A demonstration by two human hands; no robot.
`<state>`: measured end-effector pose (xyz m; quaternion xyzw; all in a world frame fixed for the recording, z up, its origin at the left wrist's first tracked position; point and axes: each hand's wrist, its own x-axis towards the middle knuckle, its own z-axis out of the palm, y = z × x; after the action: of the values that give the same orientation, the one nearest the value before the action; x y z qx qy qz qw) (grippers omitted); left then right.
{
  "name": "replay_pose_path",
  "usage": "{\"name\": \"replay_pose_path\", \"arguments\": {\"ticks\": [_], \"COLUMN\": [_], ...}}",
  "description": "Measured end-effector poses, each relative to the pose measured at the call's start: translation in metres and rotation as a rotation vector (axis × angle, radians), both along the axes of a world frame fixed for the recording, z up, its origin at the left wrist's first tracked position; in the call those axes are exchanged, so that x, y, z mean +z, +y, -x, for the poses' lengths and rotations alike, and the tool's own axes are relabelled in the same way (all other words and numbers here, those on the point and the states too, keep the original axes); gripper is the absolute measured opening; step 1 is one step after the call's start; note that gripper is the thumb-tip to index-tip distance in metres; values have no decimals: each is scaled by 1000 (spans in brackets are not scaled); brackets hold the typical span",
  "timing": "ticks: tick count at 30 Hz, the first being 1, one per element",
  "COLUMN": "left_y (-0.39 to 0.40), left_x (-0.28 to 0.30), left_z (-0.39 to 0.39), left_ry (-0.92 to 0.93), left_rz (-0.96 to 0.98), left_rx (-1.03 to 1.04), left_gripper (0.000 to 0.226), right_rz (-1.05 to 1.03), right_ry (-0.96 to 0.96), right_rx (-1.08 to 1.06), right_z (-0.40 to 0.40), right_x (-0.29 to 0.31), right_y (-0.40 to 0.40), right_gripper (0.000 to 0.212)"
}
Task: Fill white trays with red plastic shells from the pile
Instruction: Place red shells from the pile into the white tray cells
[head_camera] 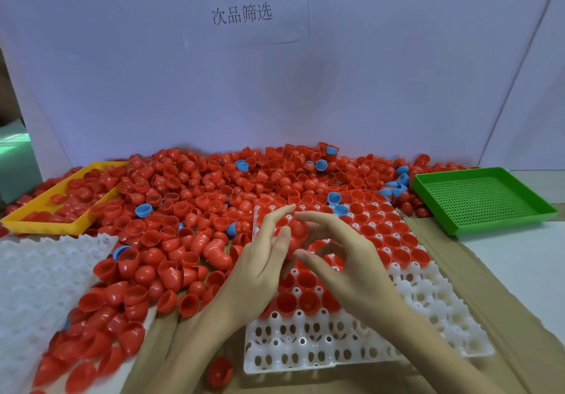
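At the far left sits a yellow tray (46, 210) holding red shells, and in front of it an unfilled white tray (39, 277). The pile of red shells (189, 198) spreads across the table, with a few blue ones mixed in. My left hand (260, 268) and right hand (345, 259) meet over the half-filled white tray (336, 351), fingers pinching a red shell (298, 228) between them. A green tray (483, 198) lies far right.
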<state>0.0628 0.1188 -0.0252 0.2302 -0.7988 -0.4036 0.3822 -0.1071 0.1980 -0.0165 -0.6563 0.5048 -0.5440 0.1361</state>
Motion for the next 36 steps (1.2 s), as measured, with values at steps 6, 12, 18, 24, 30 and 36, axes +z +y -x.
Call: {"name": "replay_pose_path", "arguments": {"ticks": [6, 12, 18, 24, 30, 36], "left_y": [2, 1, 2, 1, 1, 6], "left_x": [3, 10, 15, 16, 13, 9], "left_z": [-1, 1, 2, 1, 2, 4], "left_ry": [-70, -19, 162, 145, 31, 34], "left_rz": [24, 225, -228, -197, -99, -133], "left_rx": [19, 100, 60, 50, 83, -67], "left_gripper": [42, 18, 20, 18, 28, 38], "right_rz": [-93, -175, -79, -60, -145, -163], "right_ry": [-241, -379, -38, -80, -352, -457], "right_rx": [-39, -38, -55, -57, -18, 7], "right_z": [1, 8, 3, -7, -1, 1], "right_x": [1, 4, 4, 0, 5, 8], "right_y": [0, 1, 2, 2, 1, 4], "right_gripper": [28, 15, 30, 33, 7, 10]}}
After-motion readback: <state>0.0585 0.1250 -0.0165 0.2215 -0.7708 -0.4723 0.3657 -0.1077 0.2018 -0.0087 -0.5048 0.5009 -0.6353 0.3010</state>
